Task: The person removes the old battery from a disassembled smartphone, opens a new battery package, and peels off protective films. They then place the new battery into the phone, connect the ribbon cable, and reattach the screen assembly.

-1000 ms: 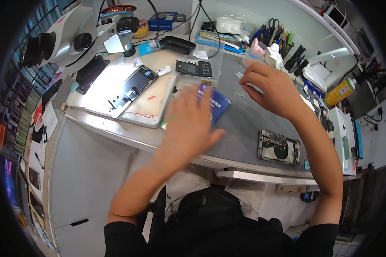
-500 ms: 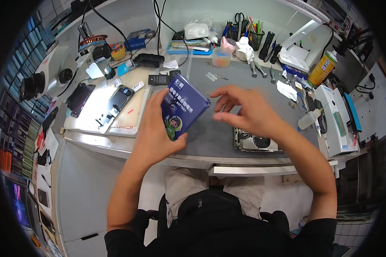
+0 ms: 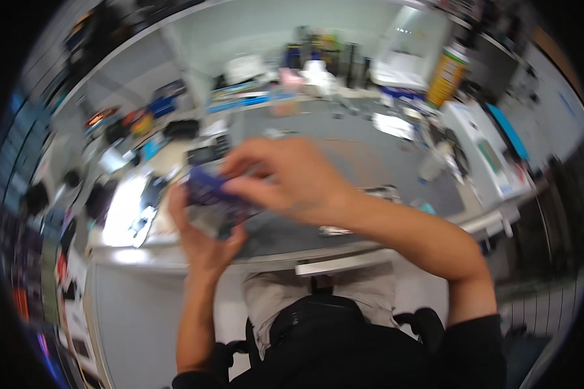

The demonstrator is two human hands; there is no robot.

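Observation:
My left hand [image 3: 204, 249] grips a flat dark blue cardboard box [image 3: 204, 185] from below and the side, over the front left of the grey work mat [image 3: 266, 240]. My right hand [image 3: 292, 172] has its thumb and fingers closed at the box's upper end. Motion smears the picture, so whether the box's flap is open cannot be made out. Partly behind my right forearm, an opened phone body [image 3: 334, 230] lies on the mat. Left of the box lies a phone part [image 3: 143, 211] under bright glare.
A microscope [image 3: 58, 191] stands at the left. Along the back are a blue tray [image 3: 243, 100], a crumpled white tissue [image 3: 318, 78] and pen holders. At the right stand a yellow spray can [image 3: 446, 78], a small bottle [image 3: 433, 165] and a white box-shaped device [image 3: 477, 152].
My right hand has come left across to the box and closed on its upper end. The box has tilted and shifted left in my left hand. The whole view has swung.

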